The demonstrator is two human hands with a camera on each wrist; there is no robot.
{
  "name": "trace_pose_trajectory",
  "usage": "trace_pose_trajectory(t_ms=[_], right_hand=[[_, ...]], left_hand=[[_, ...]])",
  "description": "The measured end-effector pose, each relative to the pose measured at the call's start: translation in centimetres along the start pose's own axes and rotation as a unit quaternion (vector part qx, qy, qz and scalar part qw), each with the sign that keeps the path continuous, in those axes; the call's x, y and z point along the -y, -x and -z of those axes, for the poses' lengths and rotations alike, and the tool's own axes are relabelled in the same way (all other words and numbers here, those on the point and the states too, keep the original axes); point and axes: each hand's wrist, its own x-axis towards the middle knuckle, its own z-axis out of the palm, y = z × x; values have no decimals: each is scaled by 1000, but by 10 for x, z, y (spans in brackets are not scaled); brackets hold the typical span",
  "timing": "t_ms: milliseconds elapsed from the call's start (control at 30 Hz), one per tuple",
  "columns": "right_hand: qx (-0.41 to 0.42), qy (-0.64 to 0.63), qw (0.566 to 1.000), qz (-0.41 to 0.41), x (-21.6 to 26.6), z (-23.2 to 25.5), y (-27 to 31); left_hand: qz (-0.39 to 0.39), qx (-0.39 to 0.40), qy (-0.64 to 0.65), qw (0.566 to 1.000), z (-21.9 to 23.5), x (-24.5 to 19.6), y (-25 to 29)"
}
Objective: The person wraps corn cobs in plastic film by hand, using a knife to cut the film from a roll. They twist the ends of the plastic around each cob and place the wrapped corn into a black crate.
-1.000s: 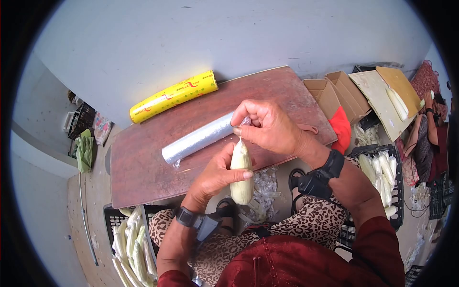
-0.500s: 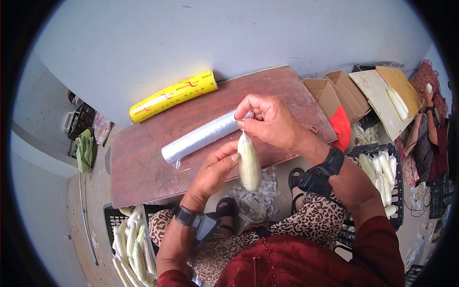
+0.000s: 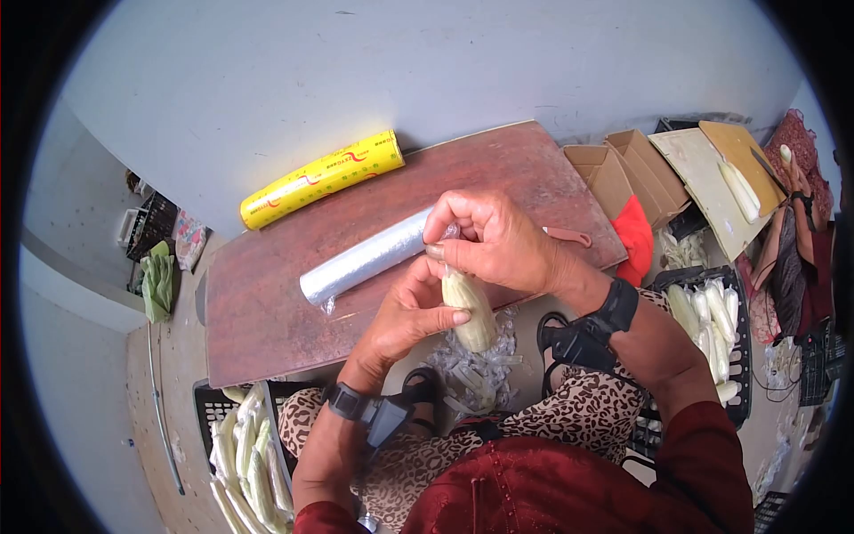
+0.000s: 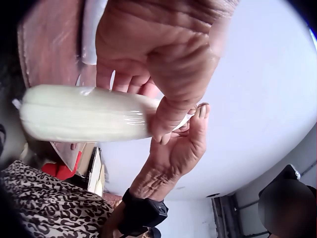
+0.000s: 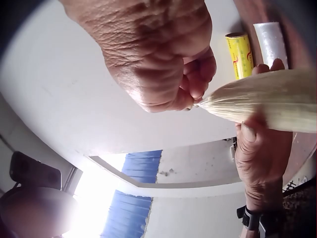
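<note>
At the tapered end of a pale vegetable, the right hand is placed, its thumb and forefinger pinching the gathered tip, its other fingers curled; a little clear film is seen beside the pinch. By the left hand the vegetable is gripped from the side, the thumb laid over the near face and the fingers set behind. The vegetable, wrapped in clear film, is held in the air before the near edge of the tabletop. In the head view its long axis is inclined steeply, the tapered end pointed up and slightly left, the blunt end down toward the wearer and free of both hands. The tip is thus met by the right hand from above, while the flank is supported by the left, the nearer of the two to the body of the vegetable. Farther out, a roll of clear film is laid obliquely on the tabletop, and a yellow roll is set beyond it, by the wall. Crumpled film is scattered on the floor below; pale vegetables are held in a left crate and a right crate.
</note>
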Motion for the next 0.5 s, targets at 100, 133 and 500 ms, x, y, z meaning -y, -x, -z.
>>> trace_pose_trajectory(t_ms=[100,133,500], right_hand=[[-13,3,1000,6,0,1,-1],[-16,10,1000,3,1,1,-2],[-105,-19,994,1,-7,-1,-8]], left_hand=[[10,-12,-7,1000,0,-3,1],[10,-26,-25,999,-6,-8,2],[20,-30,-109,993,2,-4,6]])
